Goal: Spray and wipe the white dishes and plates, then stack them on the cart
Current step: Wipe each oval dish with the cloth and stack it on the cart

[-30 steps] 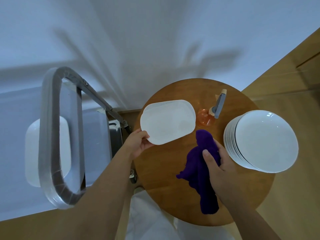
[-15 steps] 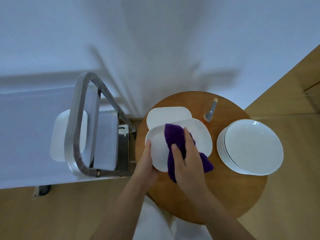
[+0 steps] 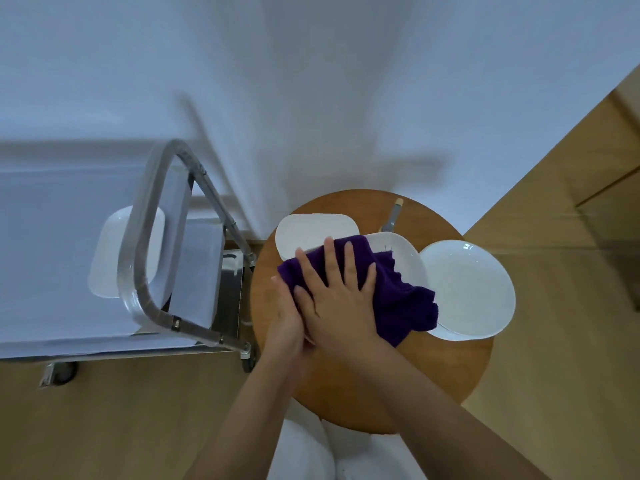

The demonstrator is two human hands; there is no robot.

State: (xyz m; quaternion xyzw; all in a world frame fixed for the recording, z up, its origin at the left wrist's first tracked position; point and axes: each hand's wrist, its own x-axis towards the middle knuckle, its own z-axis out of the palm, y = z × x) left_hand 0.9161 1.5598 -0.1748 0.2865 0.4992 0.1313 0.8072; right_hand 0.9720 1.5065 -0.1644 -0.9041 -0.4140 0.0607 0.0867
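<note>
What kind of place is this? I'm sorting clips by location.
Probably a restaurant or hotel service area, though it is hard to be sure. A steel cart on wheels already carries a white dish, a stack of plates waits on a round wooden table, and a purple cloth is wiping another dish.

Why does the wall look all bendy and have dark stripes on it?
In the head view, a wide-angle lens bends the cart handle and room edges; the dark stripes are soft shadows on the wall. The round plates show a small glare spot; the light is dim and bluish.
</note>
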